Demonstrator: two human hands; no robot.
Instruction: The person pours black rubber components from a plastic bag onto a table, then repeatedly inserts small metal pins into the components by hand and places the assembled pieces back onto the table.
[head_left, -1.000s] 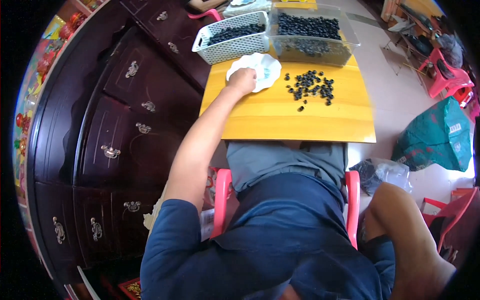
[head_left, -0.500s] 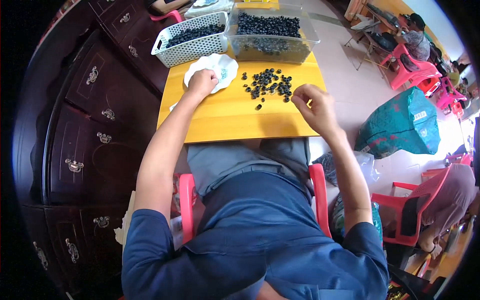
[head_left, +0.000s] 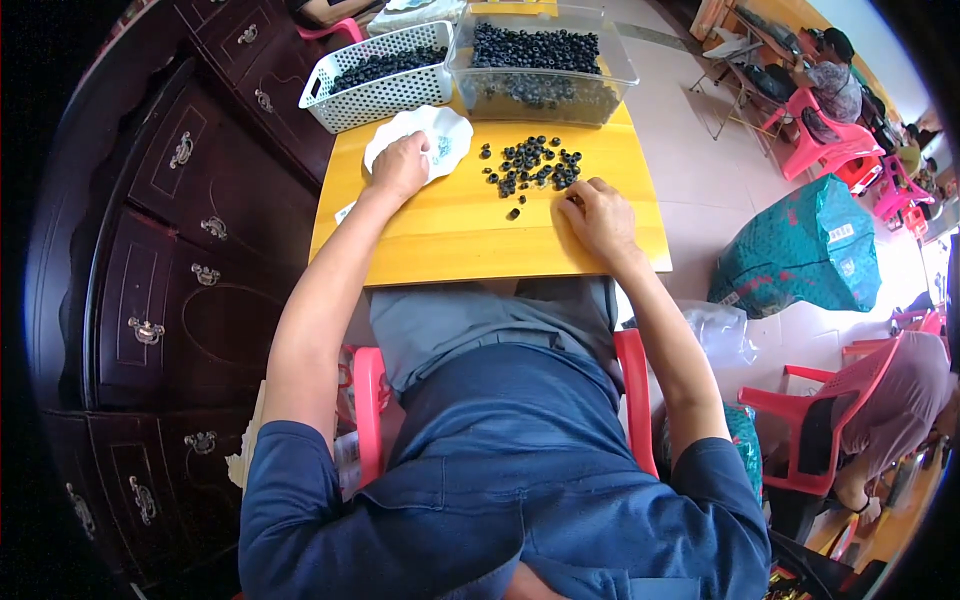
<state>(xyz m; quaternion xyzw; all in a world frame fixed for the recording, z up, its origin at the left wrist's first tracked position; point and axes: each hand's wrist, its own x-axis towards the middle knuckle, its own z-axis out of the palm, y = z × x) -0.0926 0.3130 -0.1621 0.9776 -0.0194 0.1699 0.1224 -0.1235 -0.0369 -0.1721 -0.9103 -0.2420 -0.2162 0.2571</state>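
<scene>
My left hand (head_left: 400, 168) is over the near side of a white scalloped dish (head_left: 452, 126), its fingers bent in toward small pale blue pieces (head_left: 443, 147) in the dish. Its fingertips are pressed together, and whatever is in them is too small to make out. Loose on the yellow table, a scatter of small black ring-shaped pieces (head_left: 525, 160) lies between my hands. My right hand (head_left: 600, 215) rests at the right edge of that scatter, its fingers curled down to the tabletop. What those fingers pinch, if anything, is hidden. One black piece (head_left: 514, 213) lies apart, nearer me.
A white perforated basket (head_left: 345, 112) and a clear plastic bin (head_left: 540, 100), both holding black pieces, stand along the far part of the yellow table (head_left: 480, 250). Dark drawers (head_left: 190, 240) line the left. A green sack (head_left: 795, 245) and pink chairs are to the right, with other people seated there.
My right hand has come down and left, from raised beside the black pieces onto the table near them. My left hand stays at the dish with its fingers slightly shifted.
</scene>
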